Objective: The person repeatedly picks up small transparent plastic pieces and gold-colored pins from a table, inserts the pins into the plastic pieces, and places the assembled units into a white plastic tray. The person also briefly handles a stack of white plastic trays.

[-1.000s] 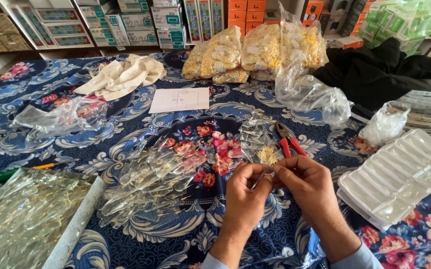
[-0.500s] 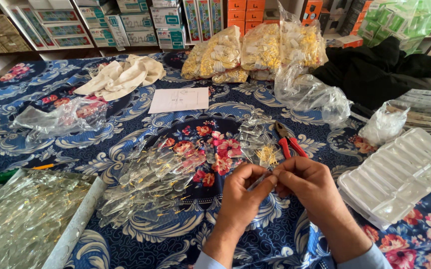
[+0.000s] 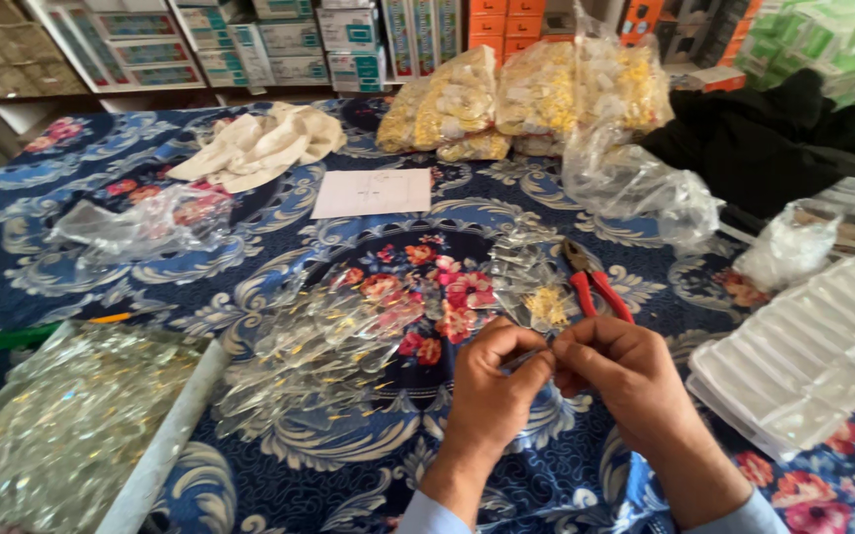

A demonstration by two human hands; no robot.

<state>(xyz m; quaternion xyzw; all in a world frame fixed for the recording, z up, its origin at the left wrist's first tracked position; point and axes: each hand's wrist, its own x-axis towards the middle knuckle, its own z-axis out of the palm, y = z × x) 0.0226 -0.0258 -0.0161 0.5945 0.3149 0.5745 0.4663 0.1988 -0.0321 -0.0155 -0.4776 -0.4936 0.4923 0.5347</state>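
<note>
My left hand (image 3: 495, 388) and my right hand (image 3: 623, 381) meet low in the middle of the head view, fingertips pinched together on one small clear glass crystal piece (image 3: 524, 358). What the fingers hide of it I cannot see. Just beyond the hands lies a small heap of clear crystals with tiny yellow metal bits (image 3: 546, 305), and red-handled pliers (image 3: 597, 287) rest beside it. A spread of finished clear crystal pieces (image 3: 318, 346) lies to the left of my hands on the blue floral cloth (image 3: 249, 267).
A box of clear crystals (image 3: 61, 425) sits at lower left. White plastic trays (image 3: 813, 356) are stacked at right. Bags of yellow and white parts (image 3: 536, 94), clear bags (image 3: 635, 183), a white paper (image 3: 373, 193), a cream cloth (image 3: 259, 143) and dark fabric (image 3: 783, 138) lie farther back.
Both hands have stayed together over the same spot, with only small finger movements on the crystal piece. Nothing else on the cloth has moved.
</note>
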